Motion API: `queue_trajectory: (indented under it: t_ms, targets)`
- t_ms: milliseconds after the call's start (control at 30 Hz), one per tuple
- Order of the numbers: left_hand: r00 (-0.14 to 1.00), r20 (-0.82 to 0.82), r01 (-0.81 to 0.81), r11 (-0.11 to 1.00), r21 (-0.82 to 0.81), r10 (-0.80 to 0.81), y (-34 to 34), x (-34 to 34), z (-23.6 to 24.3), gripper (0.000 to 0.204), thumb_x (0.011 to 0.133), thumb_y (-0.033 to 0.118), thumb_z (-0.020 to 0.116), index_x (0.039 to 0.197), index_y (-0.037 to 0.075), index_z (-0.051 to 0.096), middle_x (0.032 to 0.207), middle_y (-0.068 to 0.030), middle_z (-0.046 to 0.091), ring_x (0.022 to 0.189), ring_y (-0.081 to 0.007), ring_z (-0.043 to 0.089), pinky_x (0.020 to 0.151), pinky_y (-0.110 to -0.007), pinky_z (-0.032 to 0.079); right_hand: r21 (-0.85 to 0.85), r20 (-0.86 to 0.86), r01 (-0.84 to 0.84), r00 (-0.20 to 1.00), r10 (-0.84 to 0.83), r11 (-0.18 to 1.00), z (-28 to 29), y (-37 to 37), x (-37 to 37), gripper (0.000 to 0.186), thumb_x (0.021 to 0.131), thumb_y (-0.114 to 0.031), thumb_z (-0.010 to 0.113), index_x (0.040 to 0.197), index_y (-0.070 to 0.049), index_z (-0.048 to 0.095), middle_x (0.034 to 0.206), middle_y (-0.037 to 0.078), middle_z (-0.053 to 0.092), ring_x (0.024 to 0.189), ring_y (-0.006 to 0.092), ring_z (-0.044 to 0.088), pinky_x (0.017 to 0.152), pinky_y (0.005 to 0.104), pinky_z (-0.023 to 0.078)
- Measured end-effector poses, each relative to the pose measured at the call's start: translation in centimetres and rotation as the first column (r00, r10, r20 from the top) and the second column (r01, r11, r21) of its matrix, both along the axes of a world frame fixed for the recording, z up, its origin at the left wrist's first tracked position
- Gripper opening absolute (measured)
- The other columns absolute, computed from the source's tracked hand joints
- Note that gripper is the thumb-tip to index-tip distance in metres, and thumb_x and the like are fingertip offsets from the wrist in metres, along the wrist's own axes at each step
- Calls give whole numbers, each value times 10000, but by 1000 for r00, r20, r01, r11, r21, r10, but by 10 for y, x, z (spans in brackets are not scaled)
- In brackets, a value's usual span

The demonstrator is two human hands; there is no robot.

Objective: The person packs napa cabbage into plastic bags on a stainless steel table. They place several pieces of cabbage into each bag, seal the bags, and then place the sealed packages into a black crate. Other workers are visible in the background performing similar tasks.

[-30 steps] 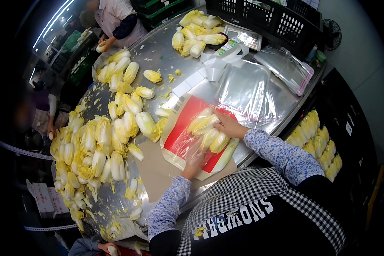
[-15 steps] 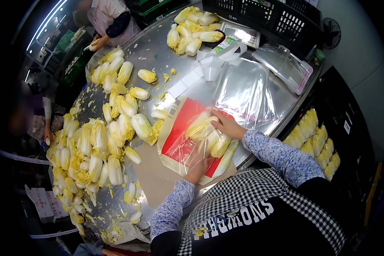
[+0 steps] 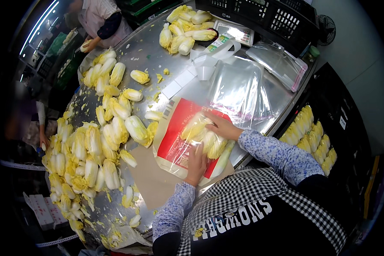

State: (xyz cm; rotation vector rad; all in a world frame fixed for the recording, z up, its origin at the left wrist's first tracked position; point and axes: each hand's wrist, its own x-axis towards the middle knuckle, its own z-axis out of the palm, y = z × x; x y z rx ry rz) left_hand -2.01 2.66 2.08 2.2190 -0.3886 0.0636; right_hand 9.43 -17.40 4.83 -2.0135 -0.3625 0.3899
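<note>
Glossy plstc bag [image 3: 202, 134], metal tbl [image 3: 146, 43]

I'm watching the left forearm [image 3: 174, 210] slanting up and inward, its hand [image 3: 196, 164] lying palm down with the fingers pointing away from the body. The right forearm [image 3: 274, 154] is angling in from the other side, and the right hand [image 3: 208, 123] is reaching leftward, a little farther out, its thumb standing apart from the fingers.
</note>
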Motion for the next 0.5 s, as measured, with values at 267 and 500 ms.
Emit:
queue_trajectory:
  t_ms: [267,500]
  targets:
    - [995,-77,-74,988,-138,64,-25,17,-5,504,888,-12,522,1382,53,448,1225,-221,446,1093,-370,489,956,-392,407,-58,92,-23,995,28,998,-10,4,3,560,948,-202,505,1421,26,313,1474,205,342,1379,315,316,1135,361,250]
    - [943,-271,-251,947,-199,192,-45,14,3,471,869,49,579,1336,55,518,1142,-178,513,1091,-296,508,906,-351,419,-285,270,-5,959,85,959,-13,2,-2,585,954,-265,474,1445,-7,289,1504,177,296,1398,299,275,1149,393,202]
